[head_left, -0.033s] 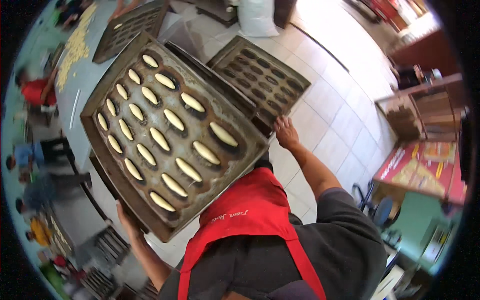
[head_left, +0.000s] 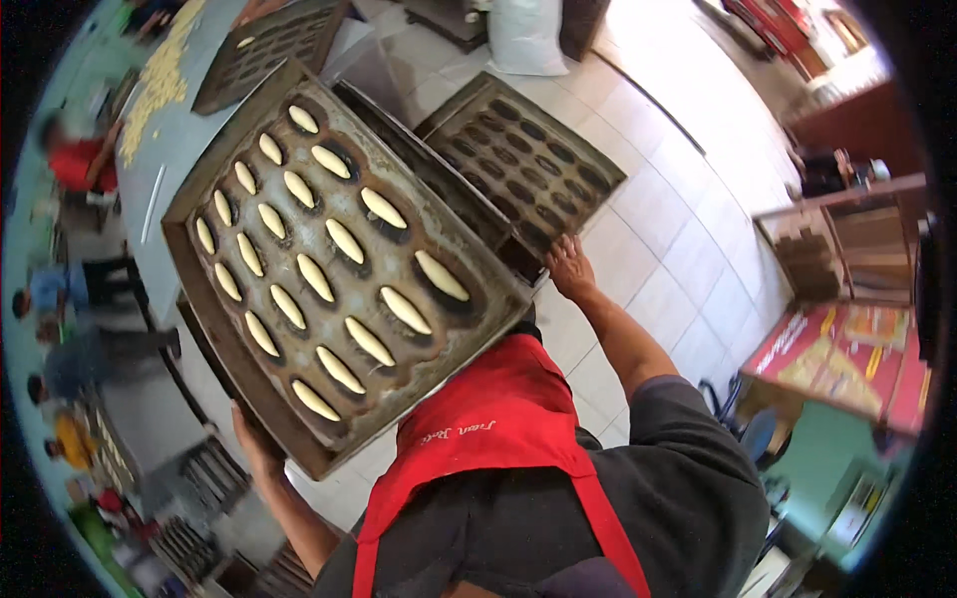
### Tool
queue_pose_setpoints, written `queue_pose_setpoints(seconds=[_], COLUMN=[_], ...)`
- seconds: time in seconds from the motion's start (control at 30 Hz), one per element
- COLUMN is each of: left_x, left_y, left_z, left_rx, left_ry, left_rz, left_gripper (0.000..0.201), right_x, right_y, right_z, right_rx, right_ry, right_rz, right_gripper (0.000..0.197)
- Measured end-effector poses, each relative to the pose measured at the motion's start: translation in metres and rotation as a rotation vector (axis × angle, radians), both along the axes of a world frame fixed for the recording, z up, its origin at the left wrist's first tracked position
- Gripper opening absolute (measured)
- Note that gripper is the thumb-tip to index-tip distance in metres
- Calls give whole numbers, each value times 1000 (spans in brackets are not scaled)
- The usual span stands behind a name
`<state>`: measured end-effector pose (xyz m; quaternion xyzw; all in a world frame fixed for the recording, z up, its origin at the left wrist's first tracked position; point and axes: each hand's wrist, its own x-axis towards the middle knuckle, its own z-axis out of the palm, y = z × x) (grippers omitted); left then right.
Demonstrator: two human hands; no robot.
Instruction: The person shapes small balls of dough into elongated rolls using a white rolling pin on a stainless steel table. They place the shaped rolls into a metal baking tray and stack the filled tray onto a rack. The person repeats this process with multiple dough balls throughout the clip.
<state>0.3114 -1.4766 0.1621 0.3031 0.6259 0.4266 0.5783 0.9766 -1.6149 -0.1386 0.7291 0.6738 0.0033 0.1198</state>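
A large dark metal baking tray (head_left: 371,289) with raised sides slants across the view in front of my body. Several pale, long dough pieces (head_left: 344,241) lie on it in rows, apart from one another. My left hand (head_left: 257,446) is closed on the tray's lower left side, its fingers partly hidden. The edges of more trays show under this one. My right hand (head_left: 568,267) has its fingers curled at the near corner of a second baking tray (head_left: 533,159), which has dark oval marks and no dough on it. How the stacked trays rest is hidden.
At the far left, a grey table (head_left: 189,149) carries many small dough pieces (head_left: 159,90) and another marked tray (head_left: 269,55). Other people stand along the left. A white sack (head_left: 526,38) stands on the tiled floor (head_left: 648,214) at the back. Wooden shelving (head_left: 847,239) is at right.
The surroundings have shifted slightly right in the view. The dough-filled tray and both hands stay in nearly the same places, with the grip unchanged.
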Motion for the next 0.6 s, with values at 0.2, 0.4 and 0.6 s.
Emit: queue_pose_setpoints(seconds=[0.2, 0.4, 0.6], left_x=[0, -7, -25], left_y=[-44, -50, -66], left_z=[-11, -20, -29], left_rx=[35, 80, 126], left_ry=[362, 450, 434], left_rz=[186, 128, 156], left_gripper=[68, 70, 70], right_x=[79, 86, 97], right_y=[73, 234, 399], right_z=[14, 297, 407], right_rx=[-418, 73, 600], right_ry=[307, 433, 463], right_rz=[303, 408, 204], right_gripper=[45, 42, 75])
